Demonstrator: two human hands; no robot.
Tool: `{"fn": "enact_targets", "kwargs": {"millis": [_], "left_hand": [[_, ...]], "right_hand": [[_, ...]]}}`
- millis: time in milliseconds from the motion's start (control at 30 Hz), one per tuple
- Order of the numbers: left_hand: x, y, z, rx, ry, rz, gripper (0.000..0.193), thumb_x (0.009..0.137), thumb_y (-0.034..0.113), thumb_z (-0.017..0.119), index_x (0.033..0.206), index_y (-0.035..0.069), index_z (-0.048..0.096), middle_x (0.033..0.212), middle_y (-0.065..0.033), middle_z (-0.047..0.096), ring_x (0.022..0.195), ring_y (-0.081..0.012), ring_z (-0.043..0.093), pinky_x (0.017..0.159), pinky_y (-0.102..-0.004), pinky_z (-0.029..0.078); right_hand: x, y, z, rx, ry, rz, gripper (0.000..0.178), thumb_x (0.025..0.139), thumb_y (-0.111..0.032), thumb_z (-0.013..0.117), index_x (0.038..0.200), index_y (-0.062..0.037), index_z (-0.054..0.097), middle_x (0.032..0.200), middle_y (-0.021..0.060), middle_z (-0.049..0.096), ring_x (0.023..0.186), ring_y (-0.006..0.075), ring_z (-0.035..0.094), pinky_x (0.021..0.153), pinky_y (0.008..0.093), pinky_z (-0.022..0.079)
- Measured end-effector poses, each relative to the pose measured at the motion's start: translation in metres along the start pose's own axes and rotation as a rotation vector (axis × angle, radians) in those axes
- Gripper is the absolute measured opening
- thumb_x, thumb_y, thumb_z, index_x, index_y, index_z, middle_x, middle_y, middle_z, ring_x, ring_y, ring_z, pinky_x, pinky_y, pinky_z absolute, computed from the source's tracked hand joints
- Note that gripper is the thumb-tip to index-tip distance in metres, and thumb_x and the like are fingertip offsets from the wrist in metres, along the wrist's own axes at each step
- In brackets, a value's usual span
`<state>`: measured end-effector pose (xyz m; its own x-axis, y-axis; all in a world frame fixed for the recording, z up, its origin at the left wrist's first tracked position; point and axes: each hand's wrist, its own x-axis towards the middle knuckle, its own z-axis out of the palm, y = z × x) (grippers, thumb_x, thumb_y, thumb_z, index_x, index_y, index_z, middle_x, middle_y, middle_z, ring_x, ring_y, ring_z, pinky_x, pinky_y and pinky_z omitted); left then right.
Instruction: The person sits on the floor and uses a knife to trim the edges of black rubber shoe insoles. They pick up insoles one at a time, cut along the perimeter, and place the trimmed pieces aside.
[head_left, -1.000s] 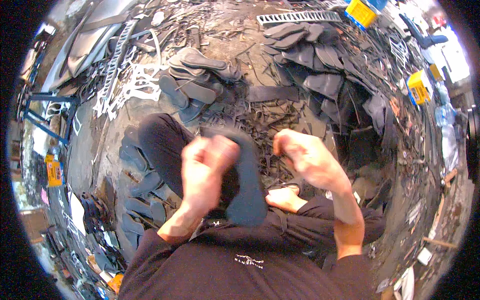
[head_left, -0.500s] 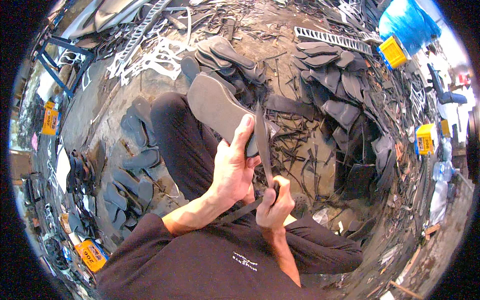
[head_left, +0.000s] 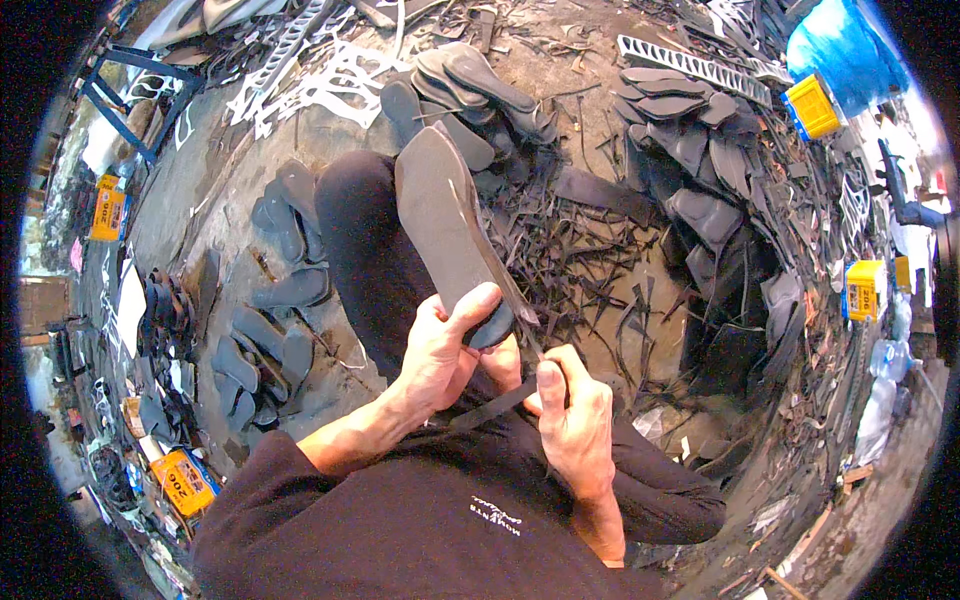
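My left hand [head_left: 452,350] is closed round the narrow end of a dark grey shoe sole [head_left: 440,210], thumb on top. The broad end of the sole points away, above my bent left knee. In my closed right hand [head_left: 578,418] is a knife [head_left: 536,345], its handle mostly covered by my fingers. The blade shows as a thin, nearly edge-on line by the sole's right edge; I cannot tell exactly where it touches. A dark strip [head_left: 488,408] lies slantwise across my lap, just below both hands.
Dark offcuts [head_left: 570,265] litter the floor beyond my hands. Piles of soles stand at the far middle [head_left: 470,85], far right [head_left: 690,130] and left [head_left: 265,350]. White cut-out scraps [head_left: 325,85] lie far left. Yellow boxes [head_left: 812,108] and a blue bag [head_left: 845,50] are at the edges.
The sole has turned to point more straight away from me. The knife blade, broad and long in view before, now shows as a thin line. My right hand has moved slightly right.
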<state>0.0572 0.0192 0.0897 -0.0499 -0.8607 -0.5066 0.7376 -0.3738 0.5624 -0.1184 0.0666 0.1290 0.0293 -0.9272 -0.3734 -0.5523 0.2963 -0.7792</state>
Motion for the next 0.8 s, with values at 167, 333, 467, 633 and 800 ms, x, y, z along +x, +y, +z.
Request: {"fn": "enact_targets", "kwargs": {"millis": [167, 333, 467, 633, 800], "left_hand": [[-0.009, -0.003, -0.025, 0.135, 0.001, -0.015, 0.018, 0.101, 0.025, 0.077, 0.101, 0.008, 0.073, 0.089, 0.0006, 0.072, 0.074, -0.0074, 0.062, 0.063, -0.0264, 0.048], [-0.01, 0.006, -0.045, 0.167, -0.074, -0.114, 0.036, 0.098, 0.025, 0.079, 0.124, 0.005, 0.065, 0.113, -0.0064, 0.074, 0.093, -0.0179, 0.073, 0.081, -0.0374, 0.062], [-0.017, 0.013, -0.023, 0.111, -0.072, -0.094, 0.036, 0.097, 0.029, 0.08, 0.12, 0.004, 0.067, 0.105, -0.0057, 0.075, 0.086, -0.0162, 0.072, 0.077, -0.0342, 0.061], [-0.037, -0.009, -0.002, 0.202, -0.235, -0.032, 0.025, 0.096, 0.02, 0.082, 0.11, 0.001, 0.074, 0.094, -0.0024, 0.076, 0.083, -0.0125, 0.071, 0.074, -0.0303, 0.058], [-0.015, -0.005, -0.022, 0.544, -0.297, -0.066, 0.027, 0.097, 0.021, 0.082, 0.115, 0.002, 0.074, 0.098, -0.0017, 0.076, 0.088, -0.0096, 0.069, 0.081, -0.0291, 0.057]], "right_hand": [[0.027, -0.007, 0.005, 0.101, -0.164, -0.018, 0.051, 0.11, -0.054, 0.05, 0.111, -0.0048, 0.064, 0.08, 0.0244, 0.068, 0.081, 0.0488, 0.068, 0.075, 0.0542, 0.049], [0.064, 0.004, 0.033, 0.211, -0.173, -0.124, 0.05, 0.111, -0.05, 0.051, 0.106, -0.0015, 0.061, 0.078, 0.0251, 0.064, 0.074, 0.0474, 0.064, 0.068, 0.0491, 0.049], [0.106, 0.0, 0.063, 0.215, 0.103, -0.313, 0.046, 0.111, -0.048, 0.053, 0.105, -0.0032, 0.063, 0.083, 0.0258, 0.064, 0.077, 0.0492, 0.065, 0.068, 0.0485, 0.052], [0.187, 0.016, 0.043, 0.621, -0.038, -0.058, 0.058, 0.111, -0.061, 0.046, 0.104, -0.0067, 0.065, 0.076, 0.0012, 0.059, 0.059, 0.0148, 0.056, 0.055, 0.0347, 0.047], [0.124, -0.015, 0.019, 0.733, -0.016, -0.259, 0.039, 0.102, -0.042, 0.072, 0.116, -0.0056, 0.068, 0.09, -0.0029, 0.063, 0.078, 0.006, 0.057, 0.068, 0.0256, 0.049]]}}
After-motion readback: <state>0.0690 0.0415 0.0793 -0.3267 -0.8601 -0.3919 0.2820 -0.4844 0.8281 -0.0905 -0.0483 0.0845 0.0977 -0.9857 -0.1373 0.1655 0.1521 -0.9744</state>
